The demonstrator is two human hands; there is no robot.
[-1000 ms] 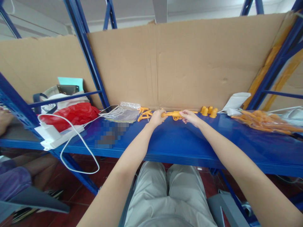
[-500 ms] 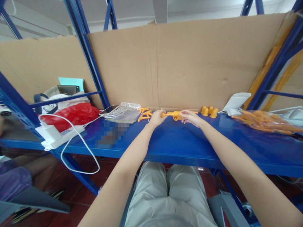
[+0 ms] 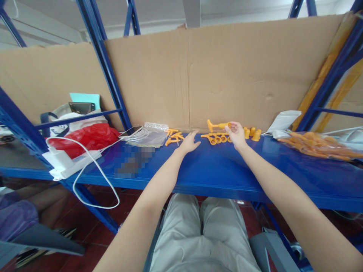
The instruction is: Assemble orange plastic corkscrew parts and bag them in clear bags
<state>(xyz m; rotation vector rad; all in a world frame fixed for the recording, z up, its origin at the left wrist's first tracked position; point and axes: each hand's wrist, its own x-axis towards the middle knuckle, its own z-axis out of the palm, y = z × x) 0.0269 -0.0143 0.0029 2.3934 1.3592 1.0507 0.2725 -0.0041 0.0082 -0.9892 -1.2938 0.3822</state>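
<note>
My right hand (image 3: 237, 135) pinches the cupped end of an orange plastic T-handled part (image 3: 217, 125), raised above the shelf with its crossbar pointing left. Below it lies a row of similar orange parts (image 3: 217, 140) with round open ends facing me. My left hand (image 3: 189, 144) holds nothing; its fingers and thumb are apart, low over the blue shelf. Just left of it is a small pile of orange T-shaped handles (image 3: 173, 138). Several orange thimble-shaped caps (image 3: 256, 135) stand right of my right hand.
A clear bag of orange parts (image 3: 320, 145) and a white packet (image 3: 285, 121) lie at the right. Cardboard (image 3: 227, 75) backs the blue shelf (image 3: 215, 170). Leftward are a clear plastic bag (image 3: 150, 139), a white power strip (image 3: 76, 166) with cables and a red bag (image 3: 90, 138). Another person's legs show lower left.
Both hands were together on an orange part low over the shelf. My left hand has let go and opened; my right hand has lifted the T-handled part and turned it.
</note>
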